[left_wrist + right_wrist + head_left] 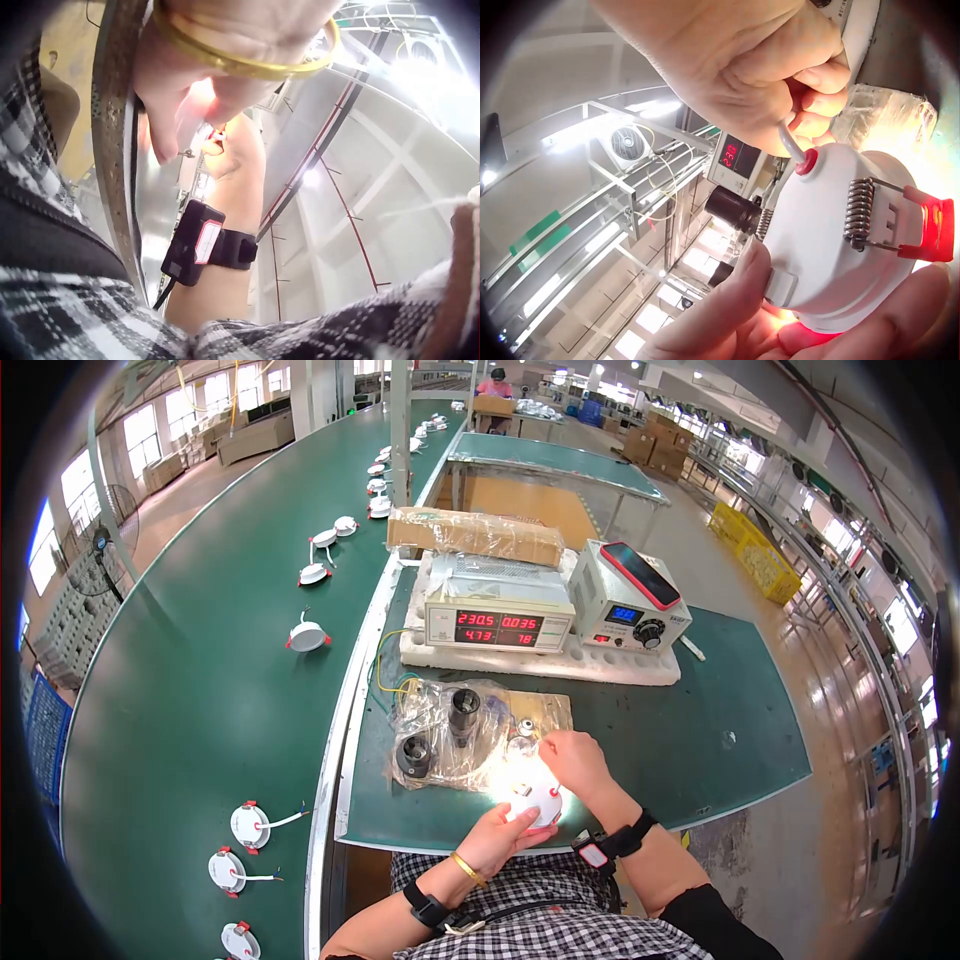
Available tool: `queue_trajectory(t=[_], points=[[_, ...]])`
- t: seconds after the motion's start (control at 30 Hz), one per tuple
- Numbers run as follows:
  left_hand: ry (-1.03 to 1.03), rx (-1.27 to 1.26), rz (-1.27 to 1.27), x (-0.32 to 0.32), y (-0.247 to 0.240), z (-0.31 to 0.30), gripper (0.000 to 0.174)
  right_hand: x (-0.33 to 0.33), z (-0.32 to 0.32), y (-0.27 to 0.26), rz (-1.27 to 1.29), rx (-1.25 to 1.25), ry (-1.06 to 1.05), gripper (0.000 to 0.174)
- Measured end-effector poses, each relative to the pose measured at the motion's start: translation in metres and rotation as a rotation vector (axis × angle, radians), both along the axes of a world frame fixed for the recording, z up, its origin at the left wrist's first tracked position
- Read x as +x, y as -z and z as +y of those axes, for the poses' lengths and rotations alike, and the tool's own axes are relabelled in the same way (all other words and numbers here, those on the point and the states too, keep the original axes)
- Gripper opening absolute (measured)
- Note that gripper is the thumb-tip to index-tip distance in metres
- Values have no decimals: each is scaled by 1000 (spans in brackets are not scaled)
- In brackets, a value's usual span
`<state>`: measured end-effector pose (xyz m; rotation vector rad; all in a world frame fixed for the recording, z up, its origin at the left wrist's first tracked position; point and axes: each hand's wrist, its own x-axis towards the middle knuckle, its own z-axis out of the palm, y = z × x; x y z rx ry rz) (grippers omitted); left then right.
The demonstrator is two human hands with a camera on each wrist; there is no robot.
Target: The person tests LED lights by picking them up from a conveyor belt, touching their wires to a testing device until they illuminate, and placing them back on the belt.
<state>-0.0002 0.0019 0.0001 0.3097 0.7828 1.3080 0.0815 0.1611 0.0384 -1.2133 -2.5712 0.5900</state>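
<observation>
White round lamp (pixel 535 800), lit and glaring, sits at the near edge of the green bench (pixel 660 745), just above its surface. The left hand (pixel 495 838) cups the lamp from below, thumb and fingers curled round its rim. The right hand (pixel 573 758) is above it, thumb and fingers pinching the grey wire (pixel 786 139) where it enters the lamp's back. The right wrist view shows a wire spring clip (pixel 859 214) with a red tip on the lamp's side. Behind the hands lies a clear bag (pixel 445 735) holding 2 black sockets. Further back stand a meter (pixel 498 622) with red digits and a power box (pixel 628 615) with a phone (pixel 640 573) on top. More lamps lie on the belt (pixel 200 690) to the left.
</observation>
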Motion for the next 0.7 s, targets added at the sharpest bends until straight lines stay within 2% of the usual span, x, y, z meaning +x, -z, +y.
queue_trajectory(t=[0.13,0.27,0.43,0.7], points=[[-17,-4,22,1,2,-1,38,0,0,3,6,5,6,27],[-6,-3,-60,0,4,1,37,0,-1,2,16,19,7,27],[24,18,183,4,0,-1,36,-1,-3,-2,2,13,1,26],[35,23,146,4,6,0,37,-1,-4,-3,-6,8,0,25]])
